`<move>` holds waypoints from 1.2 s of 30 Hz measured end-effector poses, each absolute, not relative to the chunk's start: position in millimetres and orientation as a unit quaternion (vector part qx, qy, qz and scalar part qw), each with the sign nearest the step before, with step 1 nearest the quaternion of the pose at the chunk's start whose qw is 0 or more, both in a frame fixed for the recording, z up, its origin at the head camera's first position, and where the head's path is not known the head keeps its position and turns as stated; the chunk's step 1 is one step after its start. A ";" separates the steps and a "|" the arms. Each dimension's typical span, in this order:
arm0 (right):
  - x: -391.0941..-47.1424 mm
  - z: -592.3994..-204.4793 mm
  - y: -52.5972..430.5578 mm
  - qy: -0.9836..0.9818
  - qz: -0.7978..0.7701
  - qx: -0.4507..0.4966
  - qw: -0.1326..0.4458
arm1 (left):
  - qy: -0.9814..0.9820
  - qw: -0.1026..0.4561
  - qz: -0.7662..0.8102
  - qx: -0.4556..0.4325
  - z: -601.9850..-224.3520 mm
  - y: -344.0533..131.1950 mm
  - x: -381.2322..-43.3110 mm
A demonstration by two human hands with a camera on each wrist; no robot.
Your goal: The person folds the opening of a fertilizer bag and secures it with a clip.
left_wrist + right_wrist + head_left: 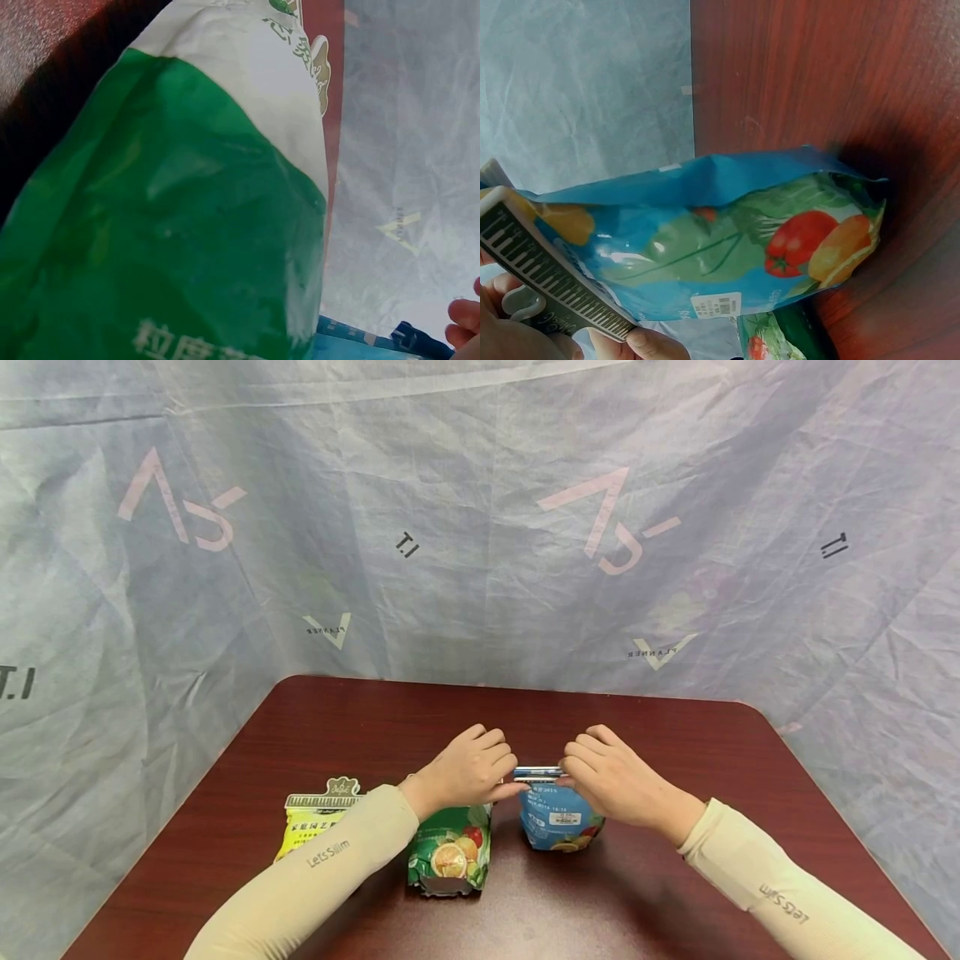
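Note:
A blue bag (558, 827) printed with vegetables stands on the table, its top edge folded into a sealing clip. This clip (555, 262) has a piano-key pattern in the right wrist view. My left hand (476, 768) pinches the clip's left end, thumb along its near side. My right hand (611, 777) grips the other end with curled fingers. Just left of the blue bag is a green bag (450, 856), partly hidden behind my left forearm; it fills much of the left wrist view as a green and white surface (195, 195).
A yellow bag (311, 827) with a decorated clip (322, 799) across its top stands at the left, partly behind my sleeve. The dark red table (652, 893) ends at a grey fabric backdrop (480, 527).

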State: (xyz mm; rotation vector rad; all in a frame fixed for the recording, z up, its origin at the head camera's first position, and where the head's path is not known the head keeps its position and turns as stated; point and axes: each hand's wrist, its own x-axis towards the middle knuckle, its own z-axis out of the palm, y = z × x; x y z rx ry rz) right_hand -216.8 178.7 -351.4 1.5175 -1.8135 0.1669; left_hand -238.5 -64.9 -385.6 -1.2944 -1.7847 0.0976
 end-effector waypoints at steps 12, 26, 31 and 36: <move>-216.4 -352.0 180.0 -0.707 0.064 0.593 0.380 | -0.721 0.451 0.033 -0.524 -387.9 -63.7 -239.1; -215.9 -351.6 181.7 -0.708 0.055 0.593 0.380 | -0.716 0.456 0.028 -0.528 -386.1 -61.9 -238.0; -216.0 -351.9 182.5 -0.705 0.051 0.594 0.385 | -0.715 0.455 0.027 -0.531 -386.8 -61.7 -238.3; -216.0 -352.3 183.1 -0.703 0.047 0.593 0.388 | -0.715 0.454 0.027 -0.530 -386.2 -61.0 -237.5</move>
